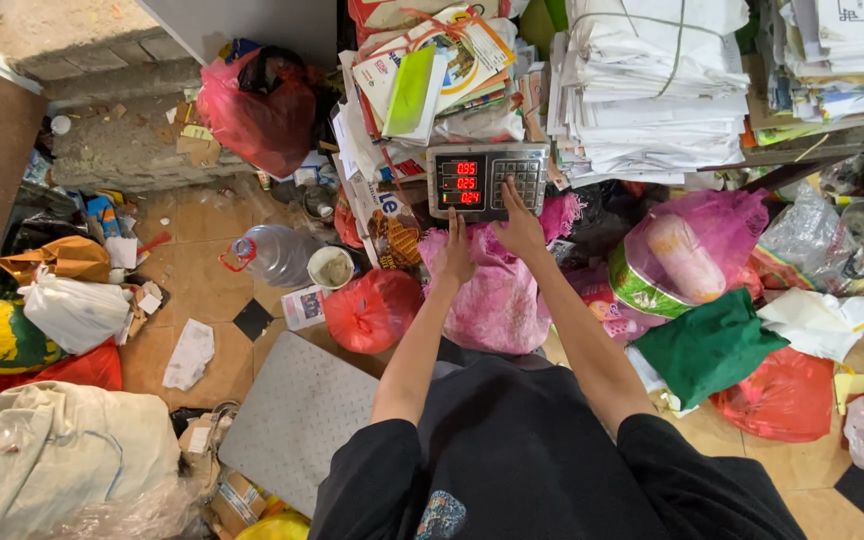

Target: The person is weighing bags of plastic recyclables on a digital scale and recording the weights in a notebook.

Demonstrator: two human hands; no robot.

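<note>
Right hand (519, 228), open, fingertips on the keypad of the scale head (487, 181) at 12 o'clock. Left hand (455, 256) rests flat on the pink sack (497, 300), probably soft, light, best gripped by its bunched neck.

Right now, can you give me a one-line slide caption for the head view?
Right hand presses the weighing scale's keypad; left hand rests on a pink mesh sack amid stacked paper bundles.
</note>
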